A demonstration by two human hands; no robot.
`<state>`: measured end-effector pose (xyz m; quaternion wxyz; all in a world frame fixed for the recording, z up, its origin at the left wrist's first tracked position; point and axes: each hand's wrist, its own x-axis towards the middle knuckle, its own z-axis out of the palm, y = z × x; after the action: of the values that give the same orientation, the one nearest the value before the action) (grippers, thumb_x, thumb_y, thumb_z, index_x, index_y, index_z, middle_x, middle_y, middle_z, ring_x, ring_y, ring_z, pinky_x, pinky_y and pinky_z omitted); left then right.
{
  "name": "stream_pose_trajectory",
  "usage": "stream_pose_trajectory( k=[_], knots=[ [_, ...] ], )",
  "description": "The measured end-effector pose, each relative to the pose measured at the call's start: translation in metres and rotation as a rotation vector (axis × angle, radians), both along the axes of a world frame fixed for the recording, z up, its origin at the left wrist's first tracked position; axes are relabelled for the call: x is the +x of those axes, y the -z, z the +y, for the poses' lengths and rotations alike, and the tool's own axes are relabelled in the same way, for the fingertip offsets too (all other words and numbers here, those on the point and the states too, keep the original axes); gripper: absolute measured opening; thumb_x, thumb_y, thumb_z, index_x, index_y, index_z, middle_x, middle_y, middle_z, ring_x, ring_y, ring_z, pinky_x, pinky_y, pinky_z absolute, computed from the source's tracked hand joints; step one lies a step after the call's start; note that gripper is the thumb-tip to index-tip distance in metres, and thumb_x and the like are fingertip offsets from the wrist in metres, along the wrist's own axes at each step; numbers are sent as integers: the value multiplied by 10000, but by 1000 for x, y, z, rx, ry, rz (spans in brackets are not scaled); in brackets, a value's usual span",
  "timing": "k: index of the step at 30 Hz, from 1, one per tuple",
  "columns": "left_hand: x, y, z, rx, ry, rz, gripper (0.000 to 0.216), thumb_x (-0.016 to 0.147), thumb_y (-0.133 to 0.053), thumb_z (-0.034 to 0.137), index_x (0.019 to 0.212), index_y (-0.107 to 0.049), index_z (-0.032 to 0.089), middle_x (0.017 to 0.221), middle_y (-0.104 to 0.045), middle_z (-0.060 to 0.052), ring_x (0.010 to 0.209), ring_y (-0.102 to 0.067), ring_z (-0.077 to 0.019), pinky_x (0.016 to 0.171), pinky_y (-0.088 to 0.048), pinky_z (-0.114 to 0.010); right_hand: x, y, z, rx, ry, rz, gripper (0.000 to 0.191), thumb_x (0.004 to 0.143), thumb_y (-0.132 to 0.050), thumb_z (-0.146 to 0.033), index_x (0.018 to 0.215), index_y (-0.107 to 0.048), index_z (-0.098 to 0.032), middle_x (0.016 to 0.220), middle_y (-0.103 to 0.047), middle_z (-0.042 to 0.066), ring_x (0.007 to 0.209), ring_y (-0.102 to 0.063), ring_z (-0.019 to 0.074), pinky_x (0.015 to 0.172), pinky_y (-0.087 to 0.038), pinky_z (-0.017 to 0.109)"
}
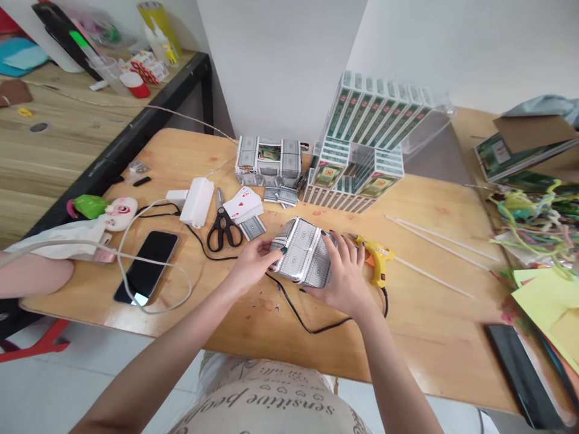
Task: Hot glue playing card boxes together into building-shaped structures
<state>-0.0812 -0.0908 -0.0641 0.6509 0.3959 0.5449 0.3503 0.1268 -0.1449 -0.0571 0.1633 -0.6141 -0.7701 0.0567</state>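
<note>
Between my two hands is a block covered in grey-patterned playing cards (301,247), held low over the wooden table. My left hand (253,259) grips its left end, thumb on top. Around its right end curl the fingers of my right hand (346,271). Just right of that hand lies a yellow glue gun (379,259) with a black cord. Behind the block stands a larger card-covered structure (269,161). Loose playing cards (244,205), the ace of hearts on top, lie beside black-handled scissors (222,223).
Stacked green-and-white card boxes (362,150) stand at the back. A phone (149,265), a looping white cable and a white adapter (197,202) occupy the left. Glue sticks (438,277) lie right; yellow paper (549,307) and a black case (525,374) sit at the right edge.
</note>
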Motion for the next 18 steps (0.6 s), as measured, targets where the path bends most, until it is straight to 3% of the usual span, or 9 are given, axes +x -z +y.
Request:
stream_pose_trajectory(
  k=[5,11,18],
  knots=[
    [-9,-15,0,60,85,-40,403,633,-760,274,1001,-632,173,1001,-689,-51,948,-620,-189,826,-471,-287,1,-3,-2,116,-2,73,912,599,-680,-567,1343,-295,-206,1378,-310,202,1247,-311,410,988,-198,669],
    [-12,-30,12,-9,84,-76,477,682,-683,541,1001,-673,186,868,-709,-53,883,-628,-215,728,-469,-274,2,-2,-3,157,-109,166,848,599,-694,-497,1301,-291,-246,1368,-308,174,1246,-336,384,993,-214,665],
    [-11,-39,29,-41,170,-16,381,639,-759,328,993,-691,204,966,-709,-43,837,-636,-183,670,-461,-247,-3,-4,-2,171,-167,140,808,598,-696,-430,1278,-300,-244,1385,-283,174,1267,-309,387,1002,-207,671]
  ],
)
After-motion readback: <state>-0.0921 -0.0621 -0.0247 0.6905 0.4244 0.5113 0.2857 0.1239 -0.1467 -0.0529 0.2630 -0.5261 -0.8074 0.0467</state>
